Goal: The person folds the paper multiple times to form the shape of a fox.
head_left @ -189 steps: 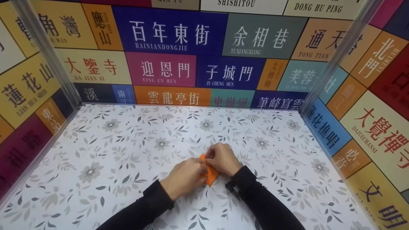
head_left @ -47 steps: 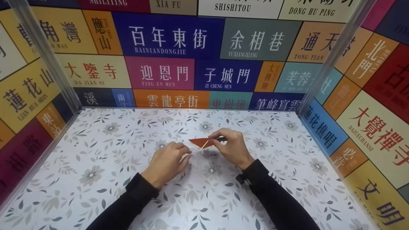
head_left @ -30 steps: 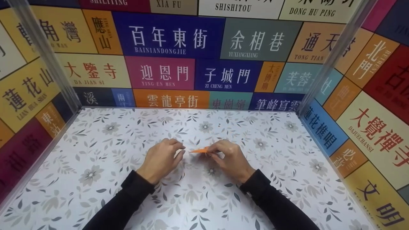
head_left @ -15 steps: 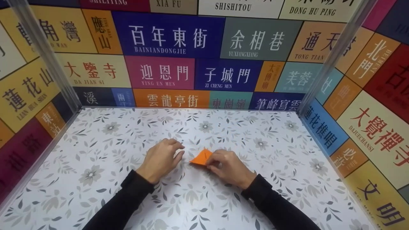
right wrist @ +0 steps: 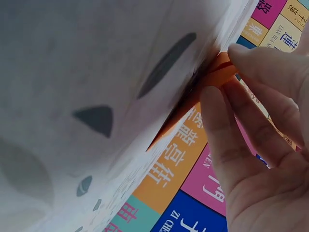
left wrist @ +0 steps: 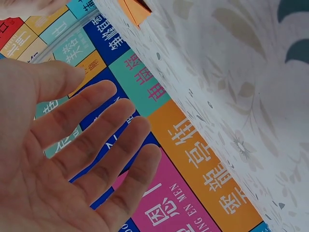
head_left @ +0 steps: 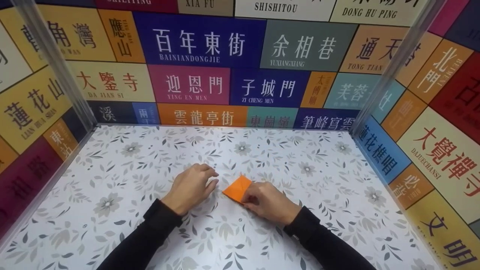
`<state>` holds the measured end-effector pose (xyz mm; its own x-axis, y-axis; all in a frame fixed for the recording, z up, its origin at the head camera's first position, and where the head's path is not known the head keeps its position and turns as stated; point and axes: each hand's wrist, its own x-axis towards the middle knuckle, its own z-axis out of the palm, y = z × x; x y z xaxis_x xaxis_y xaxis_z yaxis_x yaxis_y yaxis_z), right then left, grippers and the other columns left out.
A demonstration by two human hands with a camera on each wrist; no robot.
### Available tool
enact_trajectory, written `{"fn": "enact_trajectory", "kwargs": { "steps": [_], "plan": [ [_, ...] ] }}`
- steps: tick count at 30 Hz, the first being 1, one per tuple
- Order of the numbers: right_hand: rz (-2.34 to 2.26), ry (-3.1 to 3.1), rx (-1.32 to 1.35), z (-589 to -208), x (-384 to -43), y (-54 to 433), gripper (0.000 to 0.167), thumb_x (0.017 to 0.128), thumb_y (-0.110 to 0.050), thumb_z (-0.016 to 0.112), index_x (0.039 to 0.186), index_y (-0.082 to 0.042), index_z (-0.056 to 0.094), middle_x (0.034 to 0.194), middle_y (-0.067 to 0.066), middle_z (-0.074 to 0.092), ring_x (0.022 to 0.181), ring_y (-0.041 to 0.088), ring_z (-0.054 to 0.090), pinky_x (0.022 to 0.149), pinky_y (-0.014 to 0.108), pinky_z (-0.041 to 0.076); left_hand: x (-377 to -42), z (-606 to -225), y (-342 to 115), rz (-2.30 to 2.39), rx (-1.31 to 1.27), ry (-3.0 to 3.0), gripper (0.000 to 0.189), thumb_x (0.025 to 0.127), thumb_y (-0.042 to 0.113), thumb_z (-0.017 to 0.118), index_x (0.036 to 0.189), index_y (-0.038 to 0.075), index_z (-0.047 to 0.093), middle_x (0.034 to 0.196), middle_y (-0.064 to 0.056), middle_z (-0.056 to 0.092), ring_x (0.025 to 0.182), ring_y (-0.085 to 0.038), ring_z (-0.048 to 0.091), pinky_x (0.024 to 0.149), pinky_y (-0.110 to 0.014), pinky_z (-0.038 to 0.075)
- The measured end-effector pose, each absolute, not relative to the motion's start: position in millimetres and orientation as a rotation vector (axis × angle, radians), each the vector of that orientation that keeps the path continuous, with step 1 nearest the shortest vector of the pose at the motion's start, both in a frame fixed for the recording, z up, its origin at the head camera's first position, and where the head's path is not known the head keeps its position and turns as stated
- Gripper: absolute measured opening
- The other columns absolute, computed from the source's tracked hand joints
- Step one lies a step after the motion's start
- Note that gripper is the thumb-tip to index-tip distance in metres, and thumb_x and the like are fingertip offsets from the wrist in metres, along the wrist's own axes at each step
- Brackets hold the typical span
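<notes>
A piece of folded orange paper (head_left: pixel 236 188) lies low at the middle of the table, creased, with pointed corners. My right hand (head_left: pixel 270 201) pinches its right side between thumb and fingertips, covering that part in the head view. From the right wrist, the orange paper (right wrist: pixel 186 108) appears almost edge-on, close over the table, with fingertips on both sides of one end. My left hand (head_left: pixel 192 187) is just left of the paper and apart from it. Its fingers spread loosely around nothing in the left wrist view, where a corner of the paper (left wrist: pixel 135 10) shows at the top.
The table (head_left: pixel 131 232) wears a white cover printed with grey flowers and leaves. Panels with colourful place-name signs (head_left: pixel 198 39) enclose it at the back and both sides. Clear corner posts (head_left: pixel 69 86) stand where the panels meet.
The paper was handled by both hands, then raised and turned in the right hand alone. It has since come down nearer me, its broad orange face turned up. The left hand drew away leftward.
</notes>
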<state>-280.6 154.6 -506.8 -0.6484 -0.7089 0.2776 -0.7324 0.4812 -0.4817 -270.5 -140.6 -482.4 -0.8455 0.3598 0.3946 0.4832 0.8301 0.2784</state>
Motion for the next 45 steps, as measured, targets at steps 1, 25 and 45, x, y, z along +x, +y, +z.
{"fn": "enact_trajectory", "kwargs": {
  "steps": [1, 25, 45],
  "plan": [
    [0.895, -2.684, 1.301, -506.6, -280.3, 155.0, 0.013, 0.098, -0.004, 0.092, 0.108, -0.011, 0.089, 0.102, 0.003, 0.087, 0.093, 0.015, 0.08, 0.088, 0.029, 0.069, -270.6, -482.8, -140.3, -0.524, -0.642, -2.678, 0.019, 0.105, 0.022, 0.086, 0.12, 0.01, 0.089, 0.124, -0.012, 0.086, 0.115, -0.036, 0.082, 0.101, -0.054, 0.07],
    [0.937, -2.687, 1.337, -503.7, -274.6, 161.8, 0.011, 0.099, -0.009, 0.092, 0.11, -0.013, 0.091, 0.108, 0.0, 0.087, 0.103, 0.013, 0.081, 0.099, 0.034, 0.069, -268.4, -488.6, -134.4, -0.447, -0.734, -2.664, 0.017, 0.104, 0.021, 0.087, 0.117, 0.009, 0.089, 0.116, -0.012, 0.087, 0.108, -0.036, 0.083, 0.099, -0.055, 0.069],
    [1.017, -2.59, 1.098, -496.3, -284.8, 175.2, 0.009, 0.1, 0.0, 0.088, 0.107, -0.005, 0.089, 0.103, 0.006, 0.086, 0.099, 0.022, 0.085, 0.089, 0.036, 0.074, -262.1, -493.4, -113.2, -0.504, -0.854, -2.603, 0.018, 0.102, 0.02, 0.092, 0.118, 0.012, 0.09, 0.115, -0.006, 0.085, 0.102, -0.029, 0.079, 0.088, -0.042, 0.071]
  ]
}}
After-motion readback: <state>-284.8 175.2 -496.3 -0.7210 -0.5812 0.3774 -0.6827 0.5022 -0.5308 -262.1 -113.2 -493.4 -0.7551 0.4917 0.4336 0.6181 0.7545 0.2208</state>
